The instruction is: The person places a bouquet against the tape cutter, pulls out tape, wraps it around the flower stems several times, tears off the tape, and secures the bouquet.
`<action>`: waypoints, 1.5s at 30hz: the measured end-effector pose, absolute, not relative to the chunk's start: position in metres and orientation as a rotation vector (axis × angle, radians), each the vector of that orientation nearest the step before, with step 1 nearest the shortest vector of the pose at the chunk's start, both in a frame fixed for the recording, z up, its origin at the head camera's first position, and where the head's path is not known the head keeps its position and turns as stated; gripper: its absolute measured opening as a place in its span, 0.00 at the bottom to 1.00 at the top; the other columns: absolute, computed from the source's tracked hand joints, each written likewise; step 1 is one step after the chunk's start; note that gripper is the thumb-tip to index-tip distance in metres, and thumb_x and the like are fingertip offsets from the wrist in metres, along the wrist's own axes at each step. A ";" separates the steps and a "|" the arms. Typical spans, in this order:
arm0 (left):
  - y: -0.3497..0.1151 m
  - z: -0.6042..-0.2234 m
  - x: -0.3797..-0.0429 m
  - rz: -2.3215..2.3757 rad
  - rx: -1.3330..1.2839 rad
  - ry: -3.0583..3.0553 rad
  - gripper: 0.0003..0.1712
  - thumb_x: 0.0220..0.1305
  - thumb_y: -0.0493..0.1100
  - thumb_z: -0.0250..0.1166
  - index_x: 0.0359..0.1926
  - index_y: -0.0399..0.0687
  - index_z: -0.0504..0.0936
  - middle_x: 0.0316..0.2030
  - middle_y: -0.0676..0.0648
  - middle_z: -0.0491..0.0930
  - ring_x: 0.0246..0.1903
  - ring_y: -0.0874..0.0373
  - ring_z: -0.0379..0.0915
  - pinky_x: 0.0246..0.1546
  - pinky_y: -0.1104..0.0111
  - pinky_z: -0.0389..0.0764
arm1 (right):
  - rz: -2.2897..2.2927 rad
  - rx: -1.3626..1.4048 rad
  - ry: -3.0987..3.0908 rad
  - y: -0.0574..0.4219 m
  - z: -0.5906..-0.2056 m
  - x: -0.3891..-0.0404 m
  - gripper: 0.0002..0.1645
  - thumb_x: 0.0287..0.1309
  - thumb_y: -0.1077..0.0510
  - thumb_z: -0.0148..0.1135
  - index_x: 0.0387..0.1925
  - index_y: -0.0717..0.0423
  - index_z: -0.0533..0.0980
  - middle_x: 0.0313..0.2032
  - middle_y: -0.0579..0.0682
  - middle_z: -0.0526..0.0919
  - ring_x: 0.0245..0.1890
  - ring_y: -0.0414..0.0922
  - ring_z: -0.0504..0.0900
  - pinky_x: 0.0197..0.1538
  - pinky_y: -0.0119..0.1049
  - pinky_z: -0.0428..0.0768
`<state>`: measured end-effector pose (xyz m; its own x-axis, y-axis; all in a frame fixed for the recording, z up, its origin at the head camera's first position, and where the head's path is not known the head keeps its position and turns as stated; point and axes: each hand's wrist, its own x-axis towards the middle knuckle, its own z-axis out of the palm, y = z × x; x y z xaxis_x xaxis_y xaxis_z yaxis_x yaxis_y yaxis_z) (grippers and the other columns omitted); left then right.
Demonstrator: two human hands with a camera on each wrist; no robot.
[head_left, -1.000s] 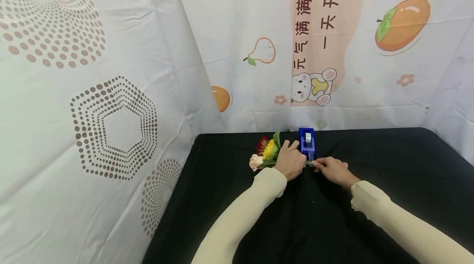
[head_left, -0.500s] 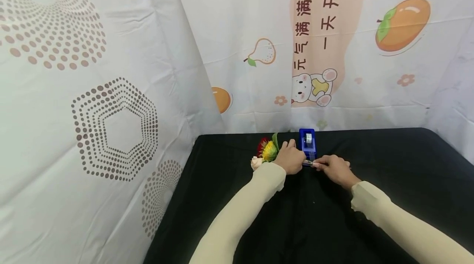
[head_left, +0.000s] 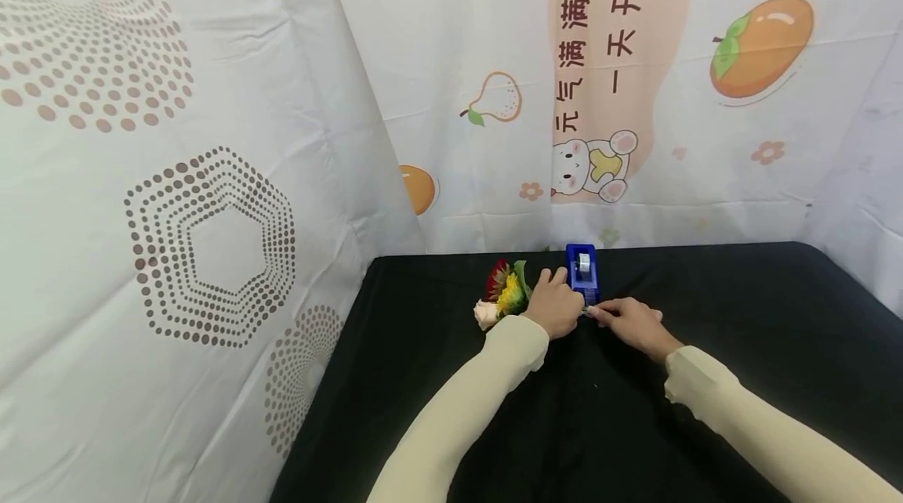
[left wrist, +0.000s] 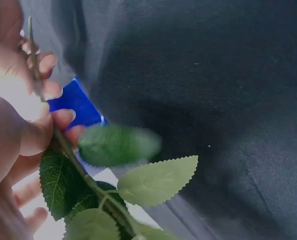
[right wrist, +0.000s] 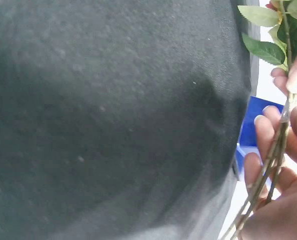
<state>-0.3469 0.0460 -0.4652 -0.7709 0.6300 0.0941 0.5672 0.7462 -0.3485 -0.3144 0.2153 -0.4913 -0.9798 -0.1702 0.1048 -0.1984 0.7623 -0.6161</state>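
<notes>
My left hand [head_left: 556, 304] grips a small bunch of flowers by the stems. A red flower [head_left: 496, 280], a yellow flower [head_left: 511, 296] and a pale peach flower [head_left: 485, 313] point left from it. Toothed green leaves [left wrist: 158, 181] hang off the stem in the left wrist view. Close on the right, my right hand [head_left: 632, 324] holds the stems [right wrist: 268, 167] at thumb and fingers. A strip of clear tape [right wrist: 285, 113] sits on the stems between the hands. Just beyond the hands stands a blue tape dispenser [head_left: 582, 272] with a white roll.
Black cloth [head_left: 741, 331] covers the table. A white printed curtain [head_left: 451, 158] hangs along the back edge, and another white dotted sheet [head_left: 226, 252] hangs on the left.
The flower bunch has turned a little in my left hand; its blooms and upper leaf now sit at a different angle. Both hands stay in nearly the same place by the tape dispenser.
</notes>
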 end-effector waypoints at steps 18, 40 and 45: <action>0.045 -0.470 -0.343 0.589 -1.034 -2.566 0.09 0.65 0.57 0.58 0.30 0.68 0.81 0.38 0.60 0.81 0.51 0.56 0.59 0.51 0.61 0.57 | 0.936 0.367 -2.800 0.216 -0.490 -0.320 0.12 0.64 0.54 0.59 0.38 0.57 0.84 0.27 0.46 0.84 0.32 0.49 0.79 0.48 0.65 0.48; 0.050 -0.461 -0.344 0.509 -0.868 -2.667 0.18 0.67 0.57 0.56 0.18 0.67 0.75 0.21 0.60 0.76 0.46 0.57 0.55 0.45 0.61 0.53 | 1.035 0.275 -2.849 0.212 -0.489 -0.319 0.20 0.66 0.46 0.54 0.42 0.56 0.83 0.31 0.47 0.84 0.40 0.56 0.79 0.51 0.72 0.46; 0.049 -0.464 -0.344 0.497 -0.851 -2.595 0.22 0.69 0.54 0.54 0.15 0.66 0.74 0.19 0.59 0.74 0.44 0.56 0.55 0.43 0.61 0.53 | 1.068 0.255 -2.921 0.212 -0.482 -0.320 0.27 0.69 0.41 0.47 0.41 0.58 0.82 0.34 0.51 0.85 0.41 0.57 0.78 0.50 0.71 0.47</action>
<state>-0.3440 0.0490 -0.4642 -0.7522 0.6182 0.2281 0.4903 0.7564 -0.4330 -0.3202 0.2121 -0.4822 -0.9864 -0.1458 0.0759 -0.1603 0.7522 -0.6391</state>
